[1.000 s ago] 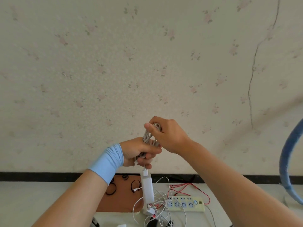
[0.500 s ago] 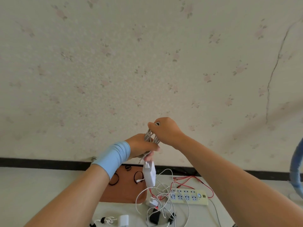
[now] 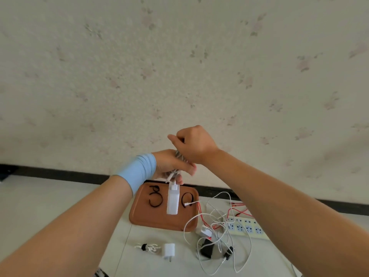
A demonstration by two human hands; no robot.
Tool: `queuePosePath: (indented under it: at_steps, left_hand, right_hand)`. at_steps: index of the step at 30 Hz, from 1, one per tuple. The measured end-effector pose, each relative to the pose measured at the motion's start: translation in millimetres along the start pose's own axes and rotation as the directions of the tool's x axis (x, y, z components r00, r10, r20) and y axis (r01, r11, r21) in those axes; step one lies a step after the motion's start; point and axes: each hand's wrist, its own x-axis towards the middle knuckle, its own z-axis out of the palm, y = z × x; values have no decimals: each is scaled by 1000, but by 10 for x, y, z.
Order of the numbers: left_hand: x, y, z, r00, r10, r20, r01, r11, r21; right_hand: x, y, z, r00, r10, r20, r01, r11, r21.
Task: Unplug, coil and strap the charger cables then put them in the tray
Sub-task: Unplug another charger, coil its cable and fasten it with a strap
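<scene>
Head view: left hand (image 3: 169,165) grips the coiled grey cable (image 3: 178,155), right hand (image 3: 196,145) pinches its top; smooth white adapter (image 3: 173,203) dangles clear above the round-cornered brown tray (image 3: 137,215).

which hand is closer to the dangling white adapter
Left. The left hand grips the coil just above the adapter; the right hand is higher, at the coil's top.

Coiled grey cable (image 3: 179,156), white adapter (image 3: 173,200) dangling, above brown tray (image 3: 151,218).
</scene>
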Motion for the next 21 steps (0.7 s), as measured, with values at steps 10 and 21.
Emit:
queuePosePath:
  at_steps: [10,21]
  left_hand:
    - [383,-790,-422,973,-175,-151,150,975,-165]
    - [907,-1621,-471,940,-276,-199,131,834,-536]
  right_hand:
    - [215,304,723,924,242,296,-319,914,249]
    - [-388,1418,1859,595,324,736,-36,925,-378]
